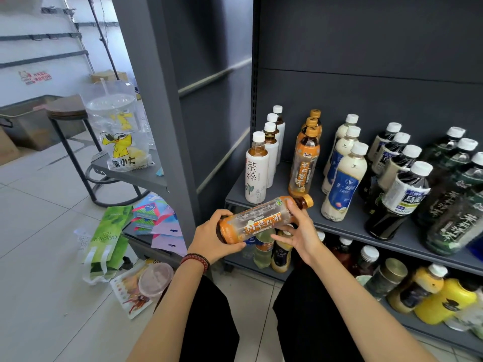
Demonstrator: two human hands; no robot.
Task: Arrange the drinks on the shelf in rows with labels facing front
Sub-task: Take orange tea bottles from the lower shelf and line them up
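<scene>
An orange-labelled tea bottle [264,218] lies sideways in front of the grey shelf [347,228], cap pointing right. My left hand [214,239] grips its base end; my right hand [300,231] holds it near the neck. On the shelf stand rows running back: white-labelled tea bottles [257,168], orange tea bottles [304,160], milky bottles with blue labels [342,181], dark oolong bottles with white caps [400,194], and dark green-labelled bottles [454,205] at the right.
A lower shelf [428,330] holds mixed bottles, a tin and yellow bottles. Left of the grey shelf upright lie a green bag [109,239], packets and a plastic lid on the tiled floor. A stool and a clear bag with a cup [120,126] stand further left.
</scene>
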